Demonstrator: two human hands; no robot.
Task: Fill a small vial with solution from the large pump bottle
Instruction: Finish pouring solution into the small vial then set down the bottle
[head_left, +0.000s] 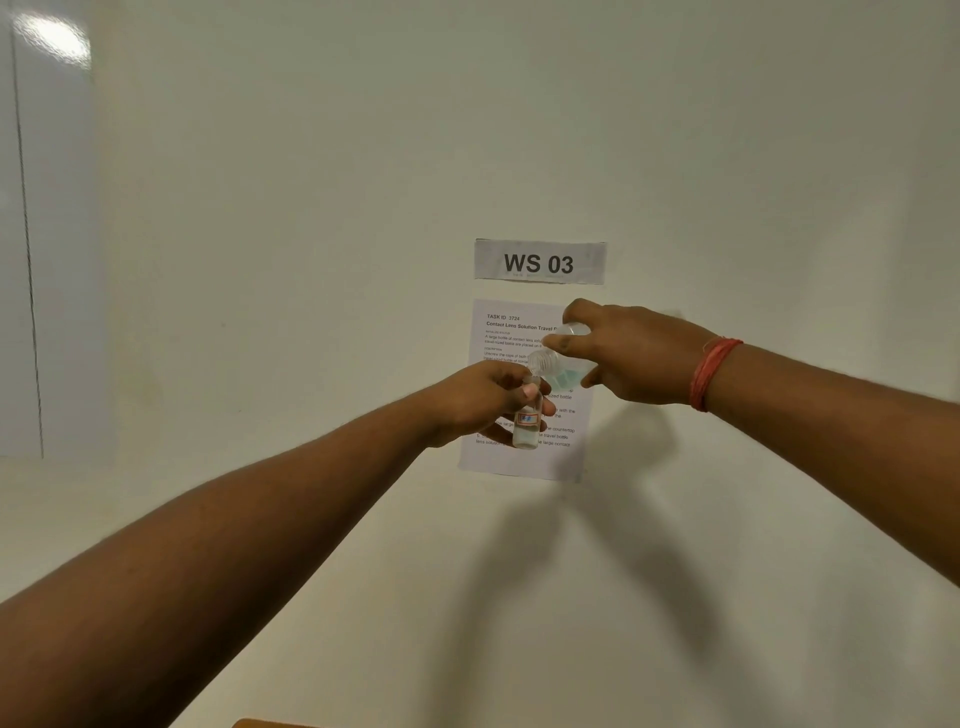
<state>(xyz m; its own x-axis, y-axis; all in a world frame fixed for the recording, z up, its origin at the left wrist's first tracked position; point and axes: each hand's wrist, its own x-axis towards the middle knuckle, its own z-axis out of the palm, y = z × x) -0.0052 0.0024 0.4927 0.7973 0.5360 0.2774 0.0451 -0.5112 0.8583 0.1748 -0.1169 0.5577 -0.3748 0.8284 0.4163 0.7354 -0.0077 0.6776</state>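
Observation:
My left hand (480, 400) grips a small clear vial (527, 423) upright, held out in front of the wall. The vial has a red-edged label and a little whitish liquid at its bottom. My right hand (636, 358) holds a larger clear bottle (558, 361) tipped down to the left, its threaded open neck right above the vial's mouth. The bottle carries a pale teal label, and my fingers hide most of its body. No pump head shows on it.
A printed task sheet (524, 457) is stuck to the pale wall behind my hands, with a "WS 03" sign (539, 262) above it. A red thread band (711, 371) circles my right wrist. A brown edge (270, 723) shows at the bottom.

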